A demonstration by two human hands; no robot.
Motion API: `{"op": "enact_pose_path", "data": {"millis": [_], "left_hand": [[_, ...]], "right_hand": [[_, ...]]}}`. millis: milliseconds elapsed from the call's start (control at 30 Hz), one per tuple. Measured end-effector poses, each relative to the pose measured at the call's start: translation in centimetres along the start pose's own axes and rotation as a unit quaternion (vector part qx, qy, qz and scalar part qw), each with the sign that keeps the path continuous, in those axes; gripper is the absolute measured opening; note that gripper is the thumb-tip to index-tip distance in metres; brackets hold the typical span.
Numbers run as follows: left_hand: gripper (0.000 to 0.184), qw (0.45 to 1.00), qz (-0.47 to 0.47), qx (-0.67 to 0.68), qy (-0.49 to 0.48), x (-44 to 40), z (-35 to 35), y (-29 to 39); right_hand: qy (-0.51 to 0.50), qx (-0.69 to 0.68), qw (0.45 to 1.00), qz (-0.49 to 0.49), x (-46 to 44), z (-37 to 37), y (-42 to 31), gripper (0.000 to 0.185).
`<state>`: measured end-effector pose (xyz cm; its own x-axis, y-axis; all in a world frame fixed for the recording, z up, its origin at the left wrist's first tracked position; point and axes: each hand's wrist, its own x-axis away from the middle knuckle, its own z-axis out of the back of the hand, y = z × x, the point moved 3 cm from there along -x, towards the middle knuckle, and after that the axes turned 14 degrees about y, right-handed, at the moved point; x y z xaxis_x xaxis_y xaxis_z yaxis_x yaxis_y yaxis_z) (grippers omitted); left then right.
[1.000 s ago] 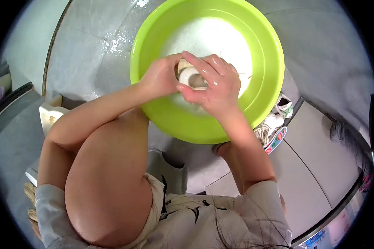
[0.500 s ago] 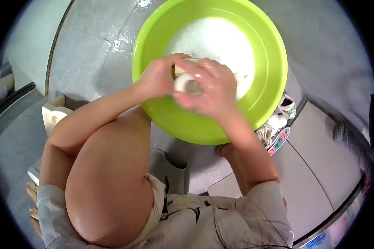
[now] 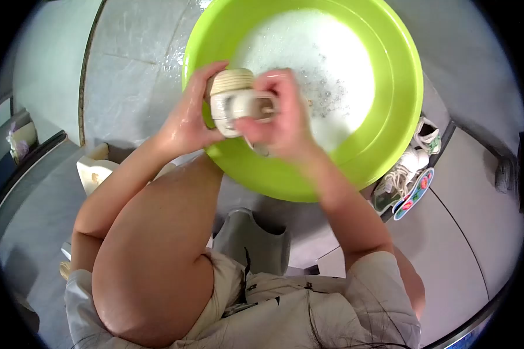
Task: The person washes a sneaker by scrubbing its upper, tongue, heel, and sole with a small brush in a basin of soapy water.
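Observation:
My left hand (image 3: 189,122) is wrapped round a wet cream-and-white shoe (image 3: 232,81) with a ribbed toe end, held above the near left part of a lime-green basin (image 3: 412,70). My right hand (image 3: 288,116) is closed on a white loop-handled scrub brush (image 3: 244,106), which is pressed up close to the shoe. Motion blurs the brush, and its bristles do not show. White suds (image 3: 337,58) cover the water in the basin.
A pair of sneakers (image 3: 407,168) and a flower-patterned insole (image 3: 414,195) lie right of the basin on the floor. A grey stool (image 3: 247,238) is below me. A cream plastic object (image 3: 93,171) stands at the left. The tiled floor (image 3: 128,75) is wet.
Both hands have shifted slightly left, and the shoe now shows more clearly between them. My right hand has moved the brush along the shoe. The whole view has shifted a little.

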<state>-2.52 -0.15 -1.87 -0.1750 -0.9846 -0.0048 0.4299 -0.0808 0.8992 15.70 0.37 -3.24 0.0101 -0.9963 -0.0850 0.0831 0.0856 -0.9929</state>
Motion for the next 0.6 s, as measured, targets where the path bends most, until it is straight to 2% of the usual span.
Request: {"op": "enact_pose_path", "data": {"millis": [100,200,233,333,367,400,433,467,500,600], "left_hand": [[0.086,0.998,-0.016,-0.056,-0.026,0.4,0.9,-0.2],[0.079,0.996,-0.038,-0.086,0.004,0.9,1.3,-1.5],[0.078,0.995,-0.034,-0.093,0.012,1.2,1.3,-2.0],[0.078,0.994,-0.029,-0.104,-0.002,1.5,1.4,-1.6],[0.078,0.995,-0.014,-0.097,-0.010,1.8,1.6,-1.6],[0.078,0.996,-0.007,-0.090,-0.013,1.8,1.8,-1.8],[0.078,0.982,-0.119,-0.143,0.035,2.0,1.3,-2.3],[0.077,0.982,-0.125,-0.135,0.043,1.9,1.1,-2.3],[0.076,0.984,-0.120,-0.128,0.038,1.8,0.8,-2.1],[0.077,0.998,-0.052,-0.032,0.010,1.6,0.3,-2.0]], "right_hand": [[0.039,0.053,0.987,0.147,-0.3,-2.1,-1.5,0.053],[0.080,-0.063,0.994,-0.027,2.1,-1.7,3.7,0.057],[0.090,-0.057,0.994,-0.028,2.3,-1.8,3.6,0.057],[-0.007,0.109,0.971,0.211,1.1,-3.6,-2.9,0.056],[-0.019,0.127,0.979,0.160,1.2,-3.9,-2.9,0.055],[0.023,0.085,0.990,0.109,1.7,-3.5,-1.7,0.054],[0.063,0.043,0.995,0.064,2.4,-2.9,0.9,0.054],[0.099,0.001,0.995,0.015,3.0,-2.0,2.9,0.053],[0.074,-0.030,0.991,-0.105,3.5,-1.2,4.2,0.056],[0.051,0.054,0.984,0.164,1.5,-3.4,-2.0,0.054]]}}
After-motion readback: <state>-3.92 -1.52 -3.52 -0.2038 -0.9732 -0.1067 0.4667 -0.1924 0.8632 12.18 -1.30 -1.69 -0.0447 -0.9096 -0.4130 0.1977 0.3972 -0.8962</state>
